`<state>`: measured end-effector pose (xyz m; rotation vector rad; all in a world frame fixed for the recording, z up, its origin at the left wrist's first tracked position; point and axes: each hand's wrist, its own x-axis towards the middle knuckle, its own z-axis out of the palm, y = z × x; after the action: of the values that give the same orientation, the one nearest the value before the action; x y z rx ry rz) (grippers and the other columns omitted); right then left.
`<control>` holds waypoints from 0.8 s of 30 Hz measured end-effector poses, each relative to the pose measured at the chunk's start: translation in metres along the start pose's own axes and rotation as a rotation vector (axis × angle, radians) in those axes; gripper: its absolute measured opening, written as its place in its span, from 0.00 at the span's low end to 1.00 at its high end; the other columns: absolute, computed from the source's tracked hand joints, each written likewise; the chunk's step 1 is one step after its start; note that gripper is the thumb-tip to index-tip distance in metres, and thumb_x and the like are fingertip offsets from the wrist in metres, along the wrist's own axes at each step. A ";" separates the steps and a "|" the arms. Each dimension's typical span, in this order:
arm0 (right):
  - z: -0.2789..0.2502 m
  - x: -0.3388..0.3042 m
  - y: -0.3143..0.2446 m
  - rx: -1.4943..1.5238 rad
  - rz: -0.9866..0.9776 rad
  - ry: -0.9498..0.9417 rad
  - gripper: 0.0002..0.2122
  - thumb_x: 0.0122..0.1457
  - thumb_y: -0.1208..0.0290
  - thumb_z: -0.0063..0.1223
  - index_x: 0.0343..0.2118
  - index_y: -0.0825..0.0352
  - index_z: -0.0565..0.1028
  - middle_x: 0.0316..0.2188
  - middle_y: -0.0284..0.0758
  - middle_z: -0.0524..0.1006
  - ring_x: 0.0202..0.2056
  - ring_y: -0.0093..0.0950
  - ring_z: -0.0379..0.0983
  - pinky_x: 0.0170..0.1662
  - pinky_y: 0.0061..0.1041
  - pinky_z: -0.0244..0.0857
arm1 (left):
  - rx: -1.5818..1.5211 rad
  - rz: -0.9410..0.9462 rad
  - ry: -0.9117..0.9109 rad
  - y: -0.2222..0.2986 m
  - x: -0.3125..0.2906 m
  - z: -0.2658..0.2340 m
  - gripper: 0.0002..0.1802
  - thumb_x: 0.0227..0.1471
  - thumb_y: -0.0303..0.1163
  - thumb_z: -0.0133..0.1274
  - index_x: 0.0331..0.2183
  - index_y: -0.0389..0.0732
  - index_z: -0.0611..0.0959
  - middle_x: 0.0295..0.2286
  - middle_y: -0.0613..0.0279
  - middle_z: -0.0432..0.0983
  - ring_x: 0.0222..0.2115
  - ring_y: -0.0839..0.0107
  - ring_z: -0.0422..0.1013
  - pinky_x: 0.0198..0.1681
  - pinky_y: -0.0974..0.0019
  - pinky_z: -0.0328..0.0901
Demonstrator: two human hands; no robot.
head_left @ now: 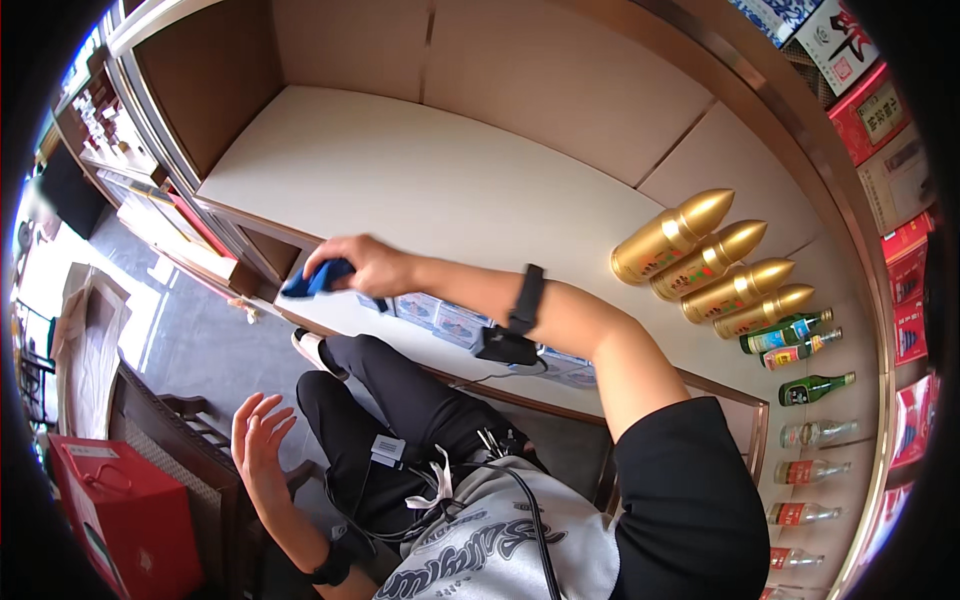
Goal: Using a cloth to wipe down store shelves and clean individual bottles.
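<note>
Grey flr (195, 340) w/ glare (78, 250) at L; dk wood chair (160, 415); beige wall panels (540, 80)

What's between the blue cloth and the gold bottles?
In the head view: the right hand gripping the cloth, its forearm with a black strap, then bare white shelf.

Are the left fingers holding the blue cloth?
No, the right fingers hold the blue cloth, while the left fingers are apart with nothing in them.

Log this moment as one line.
right hand: grips blue cloth, left end of white shelf | left hand: open, empty | shelf's right side: gold bullet-shaped bottles, green bottles
</note>
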<state>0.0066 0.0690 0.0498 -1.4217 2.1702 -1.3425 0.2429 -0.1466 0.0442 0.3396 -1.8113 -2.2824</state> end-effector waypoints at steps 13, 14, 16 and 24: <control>-0.216 -0.205 0.059 -0.477 1.477 1.518 0.16 0.53 0.65 0.47 0.45 0.62 0.69 0.49 0.44 0.65 0.50 0.40 0.61 0.51 0.42 0.59 | 0.030 -0.091 0.018 -0.012 -0.002 -0.018 0.19 0.55 0.35 0.44 0.46 0.33 0.70 0.39 0.50 0.73 0.37 0.63 0.73 0.42 0.64 0.67; -0.212 -0.200 0.073 -0.645 1.646 1.423 0.18 0.53 0.64 0.46 0.47 0.61 0.68 0.50 0.45 0.63 0.51 0.41 0.59 0.51 0.43 0.58 | 0.029 -0.089 0.023 -0.013 0.001 -0.017 0.19 0.55 0.35 0.44 0.46 0.33 0.70 0.39 0.50 0.73 0.37 0.63 0.73 0.42 0.64 0.67; -0.209 -0.183 0.093 -0.808 1.800 1.305 0.19 0.53 0.63 0.46 0.48 0.61 0.67 0.51 0.46 0.61 0.52 0.42 0.57 0.51 0.44 0.57 | 0.029 -0.093 -0.007 -0.013 0.004 -0.013 0.19 0.55 0.34 0.44 0.45 0.33 0.71 0.38 0.50 0.74 0.37 0.64 0.73 0.43 0.65 0.66; -0.171 -0.049 0.135 -0.964 1.421 0.930 0.18 0.50 0.66 0.49 0.47 0.57 0.68 0.47 0.42 0.65 0.50 0.39 0.60 0.50 0.38 0.58 | 0.060 -0.122 0.048 -0.017 -0.005 -0.011 0.18 0.55 0.34 0.43 0.45 0.33 0.71 0.38 0.51 0.74 0.36 0.63 0.74 0.42 0.64 0.67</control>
<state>-0.1544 0.2214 0.0263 1.0800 3.2619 -0.2735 0.2505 -0.1512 0.0261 0.5233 -1.8870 -2.2808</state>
